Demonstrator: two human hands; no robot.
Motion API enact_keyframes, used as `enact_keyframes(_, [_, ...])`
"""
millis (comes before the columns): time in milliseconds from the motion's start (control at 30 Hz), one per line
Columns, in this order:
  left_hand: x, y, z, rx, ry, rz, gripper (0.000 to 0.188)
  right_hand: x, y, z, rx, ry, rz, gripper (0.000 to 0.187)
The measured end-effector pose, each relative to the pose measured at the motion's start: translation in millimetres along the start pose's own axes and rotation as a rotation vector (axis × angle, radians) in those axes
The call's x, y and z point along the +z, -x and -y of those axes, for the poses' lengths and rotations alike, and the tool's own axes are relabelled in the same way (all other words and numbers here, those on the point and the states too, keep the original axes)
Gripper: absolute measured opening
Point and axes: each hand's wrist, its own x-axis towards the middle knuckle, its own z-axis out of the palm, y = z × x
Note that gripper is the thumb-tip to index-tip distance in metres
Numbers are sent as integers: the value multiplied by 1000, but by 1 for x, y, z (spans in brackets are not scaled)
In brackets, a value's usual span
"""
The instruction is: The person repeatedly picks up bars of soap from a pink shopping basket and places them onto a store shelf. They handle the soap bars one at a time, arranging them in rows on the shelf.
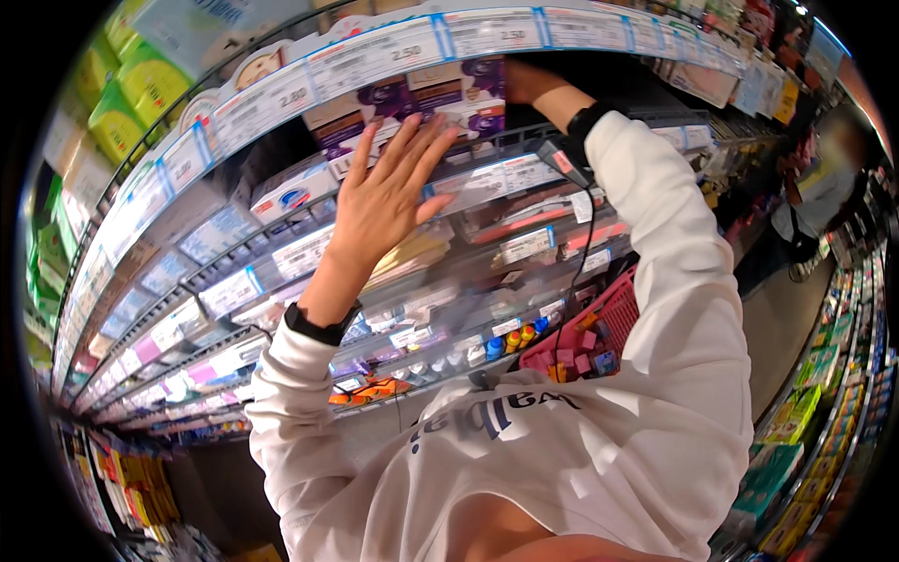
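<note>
My left hand (389, 192) is spread flat, its fingertips over the fronts of purple and white boxes (459, 94) on a shelf. The boxes stand side by side under a price-label strip (375, 66). My right hand (532, 84) reaches into the dark shelf space just right of those boxes. Its fingers are hidden, so I cannot tell what they touch. A white box with a blue and red mark (295, 192) lies on the shelf left of my left hand.
Lower shelves hold packets and small bottles (510, 339). Below my right arm is a red basket (618, 314) with small pink boxes inside. A cable (582, 253) hangs by my right sleeve. Another person (815, 206) stands in the aisle at right, beside another stocked shelf (833, 412).
</note>
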Motion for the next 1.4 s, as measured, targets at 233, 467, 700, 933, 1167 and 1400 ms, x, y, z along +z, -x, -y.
enact_keyframes(233, [-14,14,-14,30,155,-7,55,61,23,42,2,114,-323,31])
enact_keyframes(467, [-33,59,-40,81,426,2,45,69,92,68,-139,1292,-396,36])
enact_keyframes(700, [6,123,-65,46,790,51,33,112,270,20,-228,1199,-796,19])
enact_keyframes(933, [66,171,-114,12,1153,269,31,151,398,-100,463,1276,-1029,18])
enact_keyframes(1167, [123,198,-211,180,1466,528,28,246,480,-144,829,1046,-1121,16])
enact_keyframes(1400, [155,191,-284,515,1513,722,25,284,533,-126,1253,811,-1111,18])
